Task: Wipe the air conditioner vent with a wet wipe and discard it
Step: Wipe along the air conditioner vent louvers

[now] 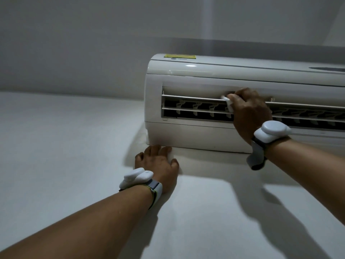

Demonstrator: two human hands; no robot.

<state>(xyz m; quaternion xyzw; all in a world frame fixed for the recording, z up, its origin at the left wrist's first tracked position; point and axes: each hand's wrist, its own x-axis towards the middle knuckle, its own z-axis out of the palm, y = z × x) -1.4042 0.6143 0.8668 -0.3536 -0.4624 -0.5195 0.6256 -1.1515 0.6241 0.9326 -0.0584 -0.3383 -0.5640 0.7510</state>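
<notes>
Two hands were at work: the right hand (250, 111) sat at center right of the frame, its fingers (235, 96) curled closed around a white wet wipe (228, 102) and pressing it against the upper louver (194, 99) of the air conditioner (186, 79), while the left hand (158, 161) lay lower, near the middle of the frame, fingers spread open and flat on the wall (65, 146) just under the unit's bottom left corner. The vent opening (186, 116) ran from the unit's left end off past the right edge of the frame, so most of its length looked unwiped, though the dim light made dust impossible to judge. The main risk seemed to be the thin louvers themselves: pushing too hard could have flexed or popped one from its pivots, and the small vertical fins (196, 107) behind them could have snagged the wipe and torn it or pulled it out of the grip. Room to slide was open along the slats in both directions, more of it toward the left end than was visible rightward. Above, the closed front panel (205, 75) overhung the slot closely, leaving little clearance for the knuckles. No bin for discarding was in view.
</notes>
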